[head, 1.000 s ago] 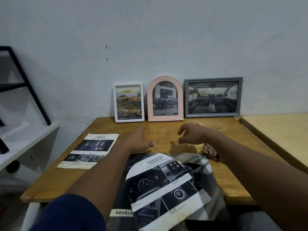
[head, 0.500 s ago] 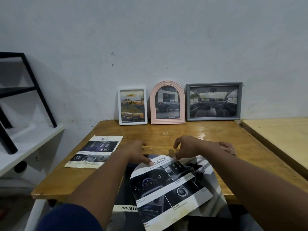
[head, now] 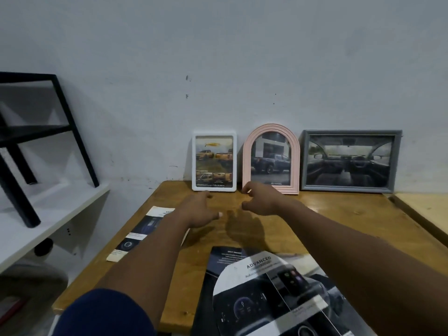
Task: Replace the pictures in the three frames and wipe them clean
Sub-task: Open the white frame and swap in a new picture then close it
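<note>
Three frames lean on the wall at the back of the wooden table (head: 339, 214): a white frame (head: 214, 163) with yellow trucks, a pink arched frame (head: 271, 158) with a dark pickup, and a grey frame (head: 349, 161) with a car interior. My left hand (head: 200, 209) hovers open just in front of the white frame. My right hand (head: 260, 198) reaches toward the pink frame's lower left corner, fingers curled and apart, holding nothing. Cut-out pictures (head: 271, 294), one arched, lie at the near table edge. A rectangular print (head: 135, 235) lies at the left, partly under my forearm.
A white shelf (head: 36, 221) with a black metal stand (head: 29, 146) is at the left. A second, lighter table (head: 426, 209) adjoins on the right. The grey wall rises right behind the frames.
Both hands have left the arched cut-out at the near edge and moved forward to the white and pink frames. The brown crumpled thing beside my right wrist is no longer visible.
</note>
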{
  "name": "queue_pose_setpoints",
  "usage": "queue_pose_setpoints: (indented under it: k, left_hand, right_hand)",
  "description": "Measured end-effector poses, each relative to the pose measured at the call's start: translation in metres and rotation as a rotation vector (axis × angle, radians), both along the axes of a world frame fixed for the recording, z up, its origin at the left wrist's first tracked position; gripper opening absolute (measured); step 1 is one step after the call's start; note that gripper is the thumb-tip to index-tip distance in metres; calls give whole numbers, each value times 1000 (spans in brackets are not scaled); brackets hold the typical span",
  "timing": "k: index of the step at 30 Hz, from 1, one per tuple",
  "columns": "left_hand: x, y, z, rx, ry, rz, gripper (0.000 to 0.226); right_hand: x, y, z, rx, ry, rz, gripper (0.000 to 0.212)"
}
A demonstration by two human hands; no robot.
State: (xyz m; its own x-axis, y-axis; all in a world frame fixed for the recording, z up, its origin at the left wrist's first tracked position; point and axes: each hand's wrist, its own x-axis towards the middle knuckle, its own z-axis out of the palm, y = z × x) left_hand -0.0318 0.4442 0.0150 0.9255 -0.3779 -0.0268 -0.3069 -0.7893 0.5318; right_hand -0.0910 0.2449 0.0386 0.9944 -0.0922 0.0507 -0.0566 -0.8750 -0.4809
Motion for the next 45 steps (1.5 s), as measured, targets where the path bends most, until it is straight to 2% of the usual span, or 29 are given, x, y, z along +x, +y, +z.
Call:
queue_pose_setpoints:
  k: [4, 6, 10, 20, 24, 32, 41, 45]
  left_hand:
    - [45, -2, 6, -70, -111, 55, 76]
    - [62, -1, 3, -176, -117, 49, 74]
    - [113, -3, -12, -288, -136, 113, 86]
    - [174, -27, -46, -493, -83, 188, 95]
    - [167, -32, -40, -514, -67, 193, 94]
    - [152, -20, -31, -545, -83, 237, 86]
    - [69, -1, -2, -474, -91, 192, 70]
    - [20, -5, 7, -462, 7, 124, 61]
  right_hand:
    - [56, 8, 6, 100, -80, -13, 54]
    - [73, 10, 8, 177, -118, -15, 54]
    - [117, 10, 5, 345, -205, -31, 55]
    - [167, 12, -26, 294, -426, -168, 55]
    - [171, 16, -29, 268, -479, -222, 53]
    - [160, 10, -20, 499, -390, -160, 64]
    - [73, -2, -1, 675, -405, -61, 61]
    - [21, -23, -2, 666, -439, -99, 56]
